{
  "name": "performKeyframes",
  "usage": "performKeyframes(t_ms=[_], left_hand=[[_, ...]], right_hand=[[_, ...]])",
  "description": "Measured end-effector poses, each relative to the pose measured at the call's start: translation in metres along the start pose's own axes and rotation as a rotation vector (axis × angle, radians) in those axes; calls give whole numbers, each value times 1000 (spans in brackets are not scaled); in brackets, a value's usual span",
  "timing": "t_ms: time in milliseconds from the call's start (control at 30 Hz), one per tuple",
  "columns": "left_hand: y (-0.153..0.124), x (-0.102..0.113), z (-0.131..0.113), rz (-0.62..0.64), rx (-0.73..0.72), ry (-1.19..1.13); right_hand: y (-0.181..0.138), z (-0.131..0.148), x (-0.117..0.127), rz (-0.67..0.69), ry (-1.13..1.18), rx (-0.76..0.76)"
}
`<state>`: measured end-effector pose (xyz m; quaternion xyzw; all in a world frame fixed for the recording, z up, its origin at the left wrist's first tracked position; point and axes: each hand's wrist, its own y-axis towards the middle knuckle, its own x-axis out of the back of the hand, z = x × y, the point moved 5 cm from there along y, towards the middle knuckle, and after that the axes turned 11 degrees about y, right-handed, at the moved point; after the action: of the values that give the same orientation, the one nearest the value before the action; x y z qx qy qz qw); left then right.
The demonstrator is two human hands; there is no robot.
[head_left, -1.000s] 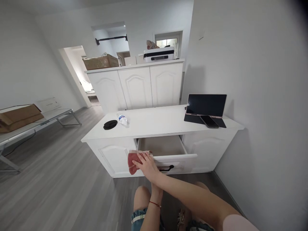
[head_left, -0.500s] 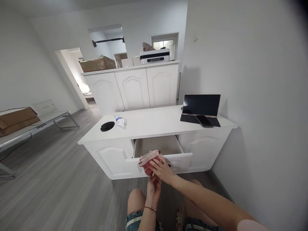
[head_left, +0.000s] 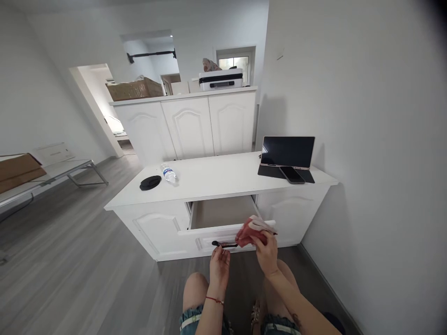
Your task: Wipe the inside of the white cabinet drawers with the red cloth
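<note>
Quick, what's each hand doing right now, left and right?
Left hand: fingers curled on the black drawer handle.
Right hand: closed, holding a red cloth at the open drawer's front edge.

Showing in view: one open drawer, one red cloth, one water bottle, one black disc, one tablet, one phone, two hands.
</note>
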<state>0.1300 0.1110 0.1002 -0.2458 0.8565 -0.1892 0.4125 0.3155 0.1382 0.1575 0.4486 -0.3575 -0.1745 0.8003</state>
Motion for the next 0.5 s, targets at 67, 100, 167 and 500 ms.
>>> performKeyframes(t_ms=[67,100,167,500], left_hand=[[3,-1,1,-2,-28,4],[3,-1,2,-11,-51,9],[3,-2,2,-44,-92,28],[-20,-3,-5,-76,34,41]], right_hand=[[-13,-14,-2,-56,33,-143],[-20,-18,-7,-65,55,-212],[-35,-21,-19,-77,85,-329],[-70,30,-96,-29,276,-608]])
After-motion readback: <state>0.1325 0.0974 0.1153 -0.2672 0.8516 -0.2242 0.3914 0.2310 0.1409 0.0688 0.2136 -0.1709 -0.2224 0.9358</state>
